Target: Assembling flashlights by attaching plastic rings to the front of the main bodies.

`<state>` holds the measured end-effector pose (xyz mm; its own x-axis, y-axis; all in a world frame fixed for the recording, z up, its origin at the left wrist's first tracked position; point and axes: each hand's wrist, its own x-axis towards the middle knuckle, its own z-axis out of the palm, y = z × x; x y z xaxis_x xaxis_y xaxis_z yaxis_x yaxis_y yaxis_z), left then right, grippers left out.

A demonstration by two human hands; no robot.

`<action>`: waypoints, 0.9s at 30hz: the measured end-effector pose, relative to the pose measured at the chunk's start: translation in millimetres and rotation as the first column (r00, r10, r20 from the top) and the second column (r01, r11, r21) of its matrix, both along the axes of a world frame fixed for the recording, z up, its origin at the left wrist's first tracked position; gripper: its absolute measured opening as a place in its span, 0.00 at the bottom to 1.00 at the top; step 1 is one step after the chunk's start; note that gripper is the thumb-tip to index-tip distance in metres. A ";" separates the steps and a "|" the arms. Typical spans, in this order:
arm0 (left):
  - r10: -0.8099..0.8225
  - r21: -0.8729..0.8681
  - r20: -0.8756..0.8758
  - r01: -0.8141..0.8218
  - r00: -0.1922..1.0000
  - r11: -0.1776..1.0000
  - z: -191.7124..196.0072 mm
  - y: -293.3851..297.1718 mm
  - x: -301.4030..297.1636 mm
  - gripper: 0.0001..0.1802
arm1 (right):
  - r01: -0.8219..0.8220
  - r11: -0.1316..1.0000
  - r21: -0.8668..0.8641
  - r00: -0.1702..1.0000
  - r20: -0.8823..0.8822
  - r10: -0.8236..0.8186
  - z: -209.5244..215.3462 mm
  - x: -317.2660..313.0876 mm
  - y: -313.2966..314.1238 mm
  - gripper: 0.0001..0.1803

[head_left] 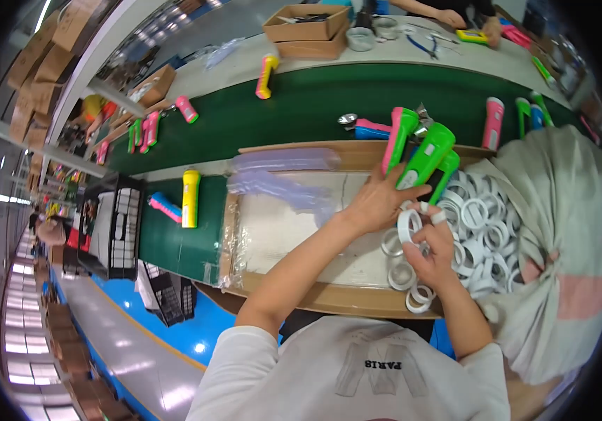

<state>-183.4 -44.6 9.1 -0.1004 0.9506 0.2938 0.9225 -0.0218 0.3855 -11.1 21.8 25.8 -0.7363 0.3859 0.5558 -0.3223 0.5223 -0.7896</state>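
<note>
With left hand part-closed, gripping a green torch over the far right of the cardboard tray; with right hand half curled, apparently pinching a white ring just nearer, beside the loose rings to the right. Probably light, stiff and slippery; best held round the torch's barrel and by the ring's outer rim, without squeezing hard.

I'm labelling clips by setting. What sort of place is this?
Probably a factory assembly line: there's a long green belt, seemingly a conveyor, with colourful flashlights along it, a heap of white rings near the worker, and another person's hand at a flashlight across the way.
</note>
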 end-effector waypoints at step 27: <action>0.311 0.131 -0.552 -0.288 0.774 0.949 -30.3 -38.7 -77.6 0.08 | -0.133 0.470 -0.872 0.927 0.058 0.372 -20.8 -36.9 21.5 0.19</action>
<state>-260.9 -83.3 -21.2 -0.1855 0.8875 0.4218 0.9377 0.2882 -0.1941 -47.9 43.2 5.0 -0.9292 0.3528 -0.1101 -0.0907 -0.5063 -0.8576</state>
